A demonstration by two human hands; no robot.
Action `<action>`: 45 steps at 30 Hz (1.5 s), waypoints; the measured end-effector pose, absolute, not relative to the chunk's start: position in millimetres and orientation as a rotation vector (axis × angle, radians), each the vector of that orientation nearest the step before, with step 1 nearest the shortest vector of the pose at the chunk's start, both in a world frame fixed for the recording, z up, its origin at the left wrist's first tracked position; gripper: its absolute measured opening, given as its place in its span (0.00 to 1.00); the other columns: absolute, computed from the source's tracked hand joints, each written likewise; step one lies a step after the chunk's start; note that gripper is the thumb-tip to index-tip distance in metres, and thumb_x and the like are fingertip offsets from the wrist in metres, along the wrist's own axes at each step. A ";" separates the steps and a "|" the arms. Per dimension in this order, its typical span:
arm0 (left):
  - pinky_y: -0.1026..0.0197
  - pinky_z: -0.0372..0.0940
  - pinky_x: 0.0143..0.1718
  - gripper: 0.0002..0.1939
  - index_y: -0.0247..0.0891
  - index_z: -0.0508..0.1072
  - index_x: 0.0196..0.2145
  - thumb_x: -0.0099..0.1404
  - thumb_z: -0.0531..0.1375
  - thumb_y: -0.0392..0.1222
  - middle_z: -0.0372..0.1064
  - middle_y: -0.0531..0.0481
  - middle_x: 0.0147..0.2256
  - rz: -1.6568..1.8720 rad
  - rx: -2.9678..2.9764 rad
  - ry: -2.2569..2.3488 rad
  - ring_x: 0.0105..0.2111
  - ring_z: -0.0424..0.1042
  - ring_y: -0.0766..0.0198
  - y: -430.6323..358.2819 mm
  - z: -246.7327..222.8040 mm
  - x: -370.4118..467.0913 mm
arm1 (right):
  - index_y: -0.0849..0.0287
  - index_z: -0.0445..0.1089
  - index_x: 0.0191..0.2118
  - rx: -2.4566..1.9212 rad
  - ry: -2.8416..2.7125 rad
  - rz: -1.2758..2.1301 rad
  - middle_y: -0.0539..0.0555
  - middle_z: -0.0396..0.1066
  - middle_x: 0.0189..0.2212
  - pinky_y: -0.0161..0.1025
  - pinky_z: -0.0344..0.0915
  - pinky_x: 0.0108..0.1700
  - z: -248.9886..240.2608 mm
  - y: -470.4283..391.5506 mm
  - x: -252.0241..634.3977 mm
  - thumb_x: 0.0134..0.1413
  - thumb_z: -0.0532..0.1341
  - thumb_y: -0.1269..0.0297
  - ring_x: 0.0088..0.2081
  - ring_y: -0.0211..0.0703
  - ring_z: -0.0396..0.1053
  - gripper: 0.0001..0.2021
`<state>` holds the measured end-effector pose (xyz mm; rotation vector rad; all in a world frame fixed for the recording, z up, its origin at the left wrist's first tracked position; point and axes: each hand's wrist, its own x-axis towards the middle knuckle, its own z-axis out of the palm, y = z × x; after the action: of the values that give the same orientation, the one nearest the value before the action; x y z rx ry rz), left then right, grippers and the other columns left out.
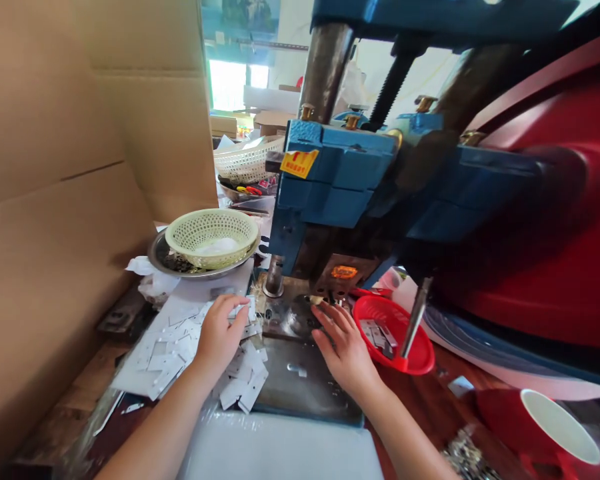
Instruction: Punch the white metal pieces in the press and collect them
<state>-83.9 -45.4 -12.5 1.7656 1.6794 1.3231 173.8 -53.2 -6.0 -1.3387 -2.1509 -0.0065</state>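
Observation:
My left hand is over the pile of thin light metal plates left of the press, its thumb and fingertips close together at a plate. On the press bed, my right hand has its fingers spread, fingertips beside a small tan piece near the tooling; nothing shows in its grasp. The blue press stands above and behind both hands. More loose plates lie below my left hand.
At the right stand a red basket with plates inside, a metal lever, a red mug and a large red wheel guard. A pale green basket rests on a metal bowl at the left, beside cardboard.

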 end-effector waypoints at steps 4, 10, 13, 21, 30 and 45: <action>0.60 0.66 0.37 0.10 0.40 0.73 0.40 0.63 0.54 0.40 0.69 0.48 0.40 1.396 1.707 1.643 0.43 0.69 0.59 -45.6 -13.3 -82.1 | 0.54 0.72 0.43 -1.261 -2.251 0.121 0.54 0.73 0.40 0.42 0.65 0.48 4.6 -68.5 146.4 0.62 0.52 0.64 0.43 0.43 0.68 0.12; 0.58 0.65 0.43 0.11 0.40 0.71 0.42 0.65 0.52 0.38 0.70 0.48 0.39 1.449 1.700 1.574 0.41 0.69 0.61 -45.8 -18.1 -76.2 | 0.52 0.71 0.39 -1.331 -2.638 0.119 0.50 0.71 0.31 0.36 0.63 0.36 -3.9 -73.8 94.9 0.57 0.56 0.70 0.35 0.41 0.69 0.08; 0.58 0.65 0.42 0.11 0.40 0.71 0.43 0.65 0.52 0.37 0.70 0.48 0.40 1.426 1.696 1.551 0.41 0.69 0.61 -47.4 -18.3 -74.2 | 0.54 0.70 0.35 -1.350 -2.706 0.009 0.51 0.70 0.31 0.37 0.61 0.35 -11.3 -74.0 85.7 0.56 0.57 0.70 0.35 0.43 0.68 0.06; 0.57 0.65 0.42 0.10 0.40 0.71 0.41 0.64 0.53 0.37 0.70 0.48 0.38 1.383 1.833 1.489 0.38 0.70 0.61 -54.0 -9.1 -69.3 | 0.56 0.67 0.30 -1.518 -2.303 0.424 0.50 0.71 0.30 0.36 0.62 0.38 0.2 -76.0 103.3 0.53 0.56 0.69 0.34 0.40 0.69 0.04; 0.61 0.67 0.44 0.12 0.42 0.73 0.44 0.67 0.52 0.39 0.76 0.49 0.42 1.113 2.074 1.269 0.41 0.74 0.62 -86.1 1.1 -42.7 | 0.56 0.64 0.29 -1.432 -1.361 0.999 0.50 0.70 0.23 0.38 0.67 0.28 -1.1 -81.4 126.9 0.52 0.56 0.49 0.25 0.43 0.69 0.15; 0.59 0.69 0.36 0.11 0.41 0.72 0.42 0.61 0.57 0.39 0.74 0.51 0.34 1.111 1.461 1.249 0.33 0.73 0.62 -76.9 -1.3 -15.3 | 0.56 0.71 0.37 -1.440 -1.660 0.597 0.55 0.73 0.34 0.40 0.67 0.39 -9.3 -88.0 141.0 0.56 0.56 0.60 0.37 0.45 0.70 0.09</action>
<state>-15.3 -76.9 -1.3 1.4605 1.2488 1.1109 141.0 -88.0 -9.3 -1.4396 -1.6604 0.5974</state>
